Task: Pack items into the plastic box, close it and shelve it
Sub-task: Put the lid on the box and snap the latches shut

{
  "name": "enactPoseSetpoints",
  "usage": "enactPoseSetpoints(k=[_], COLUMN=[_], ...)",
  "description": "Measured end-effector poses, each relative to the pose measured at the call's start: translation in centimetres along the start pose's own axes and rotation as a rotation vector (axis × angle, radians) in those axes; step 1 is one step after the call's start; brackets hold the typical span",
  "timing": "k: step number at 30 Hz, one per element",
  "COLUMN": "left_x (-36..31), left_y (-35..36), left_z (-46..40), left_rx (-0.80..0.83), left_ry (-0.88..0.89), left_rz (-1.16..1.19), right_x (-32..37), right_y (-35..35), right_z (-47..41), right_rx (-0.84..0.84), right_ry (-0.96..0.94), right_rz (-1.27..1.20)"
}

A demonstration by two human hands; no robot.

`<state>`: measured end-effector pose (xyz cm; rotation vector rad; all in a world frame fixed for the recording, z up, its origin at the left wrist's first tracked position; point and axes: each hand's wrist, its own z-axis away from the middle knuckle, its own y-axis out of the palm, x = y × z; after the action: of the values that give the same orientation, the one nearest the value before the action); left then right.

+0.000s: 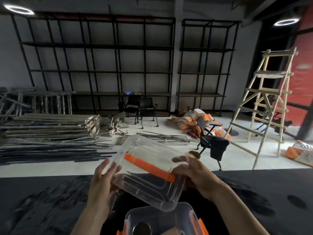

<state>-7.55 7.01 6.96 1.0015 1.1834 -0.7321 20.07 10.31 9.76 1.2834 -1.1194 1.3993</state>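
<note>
I hold a clear plastic lid (147,167) with an orange clip bar (149,165) in the air in front of me, tilted. My left hand (103,182) grips its left edge and my right hand (191,172) grips its right edge. Below it, at the bottom of the view, sits the clear plastic box (160,219) with orange latches; something round and dark lies inside, only partly seen.
Black metal shelving (101,65) lines the far wall. A wooden ladder (264,102) stands at right. Stacked boards (50,124), rods, office chairs (210,139) and orange bags (191,119) lie on the floor. A dark surface (50,200) spreads below my arms.
</note>
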Motion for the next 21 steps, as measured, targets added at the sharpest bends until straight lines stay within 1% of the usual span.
enactPoseSetpoints(k=[2, 6, 8, 9, 11, 13, 14, 18, 20, 21], left_x=[0.2, 0.7, 0.8, 0.9, 1.2, 1.3, 1.4, 1.8, 1.7, 1.6], left_y=[0.2, 1.3, 1.8, 2.0, 2.4, 3.0, 3.2, 2.3, 1.8, 1.5], left_z=[-0.1, 0.6, 0.9, 1.0, 1.4, 2.1, 2.3, 2.2, 2.3, 2.4], left_rx=[0.02, 0.114, 0.134, 0.124, 0.1, 0.112, 0.12, 0.13, 0.173, 0.206], left_ry=[0.071, 0.238, 0.314, 0.354, 0.413, 0.457, 0.469, 0.46, 0.451, 0.453], left_rz=[-0.077, -0.185, -0.176, -0.157, -0.123, -0.116, -0.115, -0.051, -0.033, -0.042], right_x=[-0.3, -1.5, -2.3, -2.7, -3.7, -4.3, -4.4, -4.6, -4.4, -4.3], right_y=[-1.1, -1.4, -1.6, -1.6, -1.6, -1.7, -1.8, -2.8, -3.1, -3.2], right_z=[0.0, -0.1, 0.1, 0.2, 0.3, 0.2, 0.2, 0.3, 0.3, 0.2], right_rx=[-0.073, -0.327, -0.362, -0.337, -0.261, -0.227, -0.221, -0.146, -0.1, -0.076], right_ry=[-0.077, -0.143, -0.137, -0.124, -0.051, 0.034, 0.062, 0.138, 0.175, 0.195], right_rz=[-0.01, -0.197, -0.266, -0.291, -0.433, -0.595, -0.634, -0.721, -0.734, -0.699])
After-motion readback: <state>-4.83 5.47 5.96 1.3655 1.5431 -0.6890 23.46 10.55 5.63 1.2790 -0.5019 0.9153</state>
